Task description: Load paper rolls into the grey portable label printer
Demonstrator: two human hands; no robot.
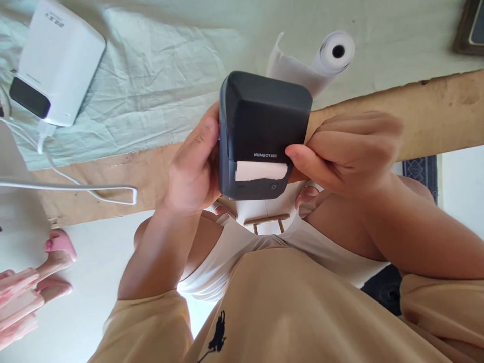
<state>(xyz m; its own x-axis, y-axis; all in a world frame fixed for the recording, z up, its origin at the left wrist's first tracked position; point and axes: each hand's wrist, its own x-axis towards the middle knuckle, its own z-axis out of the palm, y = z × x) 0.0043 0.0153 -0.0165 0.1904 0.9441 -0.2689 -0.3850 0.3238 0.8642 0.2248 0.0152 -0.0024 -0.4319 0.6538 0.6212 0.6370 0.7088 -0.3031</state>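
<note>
I hold a black label printer (270, 118) marked NIIMBOT above the table's front edge, its face turned up toward me. A strip of white paper (260, 171) sticks out of its slot. My left hand (194, 166) is wrapped round the printer's left side, with the fingers hidden behind it. My right hand (348, 148) is closed at the other side; its thumb tip lies on the printer's right edge near the slot, and its curled fingertips are out of sight. Just behind the printer, a roll of white paper (327, 63) lies partly unrolled on the table.
A pale green cloth (170, 65) covers the table, whose bare wooden edge (408, 116) shows in front. At the left lie a white power bank (62, 55) and a white cable (94, 187). A dark-framed object (469, 30) is at far right. Another person's foot in a pink slipper (62, 244) is at lower left.
</note>
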